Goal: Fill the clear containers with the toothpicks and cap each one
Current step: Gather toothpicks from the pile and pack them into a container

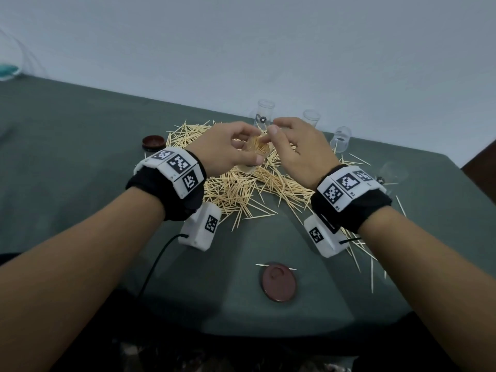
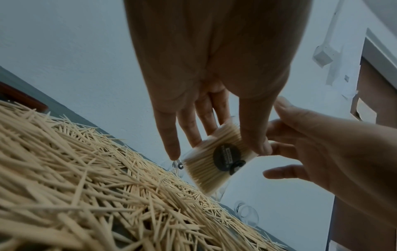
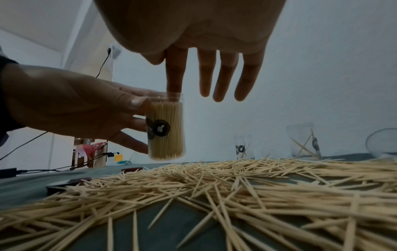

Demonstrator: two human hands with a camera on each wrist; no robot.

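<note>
My left hand [image 1: 251, 146] grips a clear container [image 1: 258, 148] packed with upright toothpicks and holds it just above the loose toothpick pile [image 1: 241, 185]. In the right wrist view the container [image 3: 166, 129] carries a round black label. My right hand [image 1: 273, 132] hovers over the container's mouth. Its index fingertip [image 3: 174, 91] dips inside the rim onto the toothpick tips, and the other fingers hang straight. The left wrist view shows the same container [image 2: 217, 158] tilted between both hands.
Three clear containers [image 1: 265, 111] [image 1: 310, 118] [image 1: 341, 139] stand behind the pile and another [image 1: 393, 171] lies on its side at the right. A brown cap [image 1: 279, 281] lies near the table's front edge. A dark red cap [image 1: 153, 142] sits left of the pile.
</note>
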